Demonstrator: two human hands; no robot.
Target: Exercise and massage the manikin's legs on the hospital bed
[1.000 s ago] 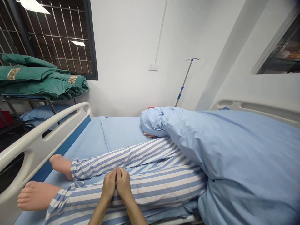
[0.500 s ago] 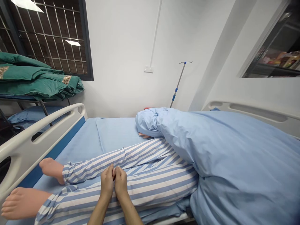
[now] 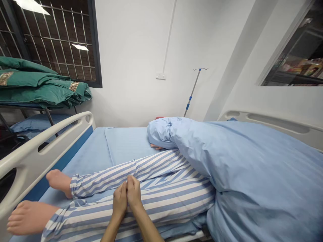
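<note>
My left hand (image 3: 120, 199) and my right hand (image 3: 134, 191) are side by side over the striped trousers (image 3: 174, 198) of a mannequin-like figure lying on the bed. Both hands have curled fingers and meet along their inner edges. No object shows in either one, though the palms are hidden. The right hand reaches slightly farther forward than the left. Bare feet (image 3: 32, 216) stick out of the trouser legs at the left. A light blue quilt (image 3: 242, 161) covers the upper body, and part of the figure's hand (image 3: 156, 147) shows beneath its edge.
A cream footboard (image 3: 63, 134) closes the bed's left end; the headboard (image 3: 275, 122) stands at the right. An IV pole (image 3: 193, 92) rises behind the bed. Folded green bedding (image 3: 42, 84) lies on a rack below the barred window (image 3: 60, 40).
My right hand has slid a little forward past the left, which has drawn slightly back. The hands remain together. The whole view has shifted slightly.
</note>
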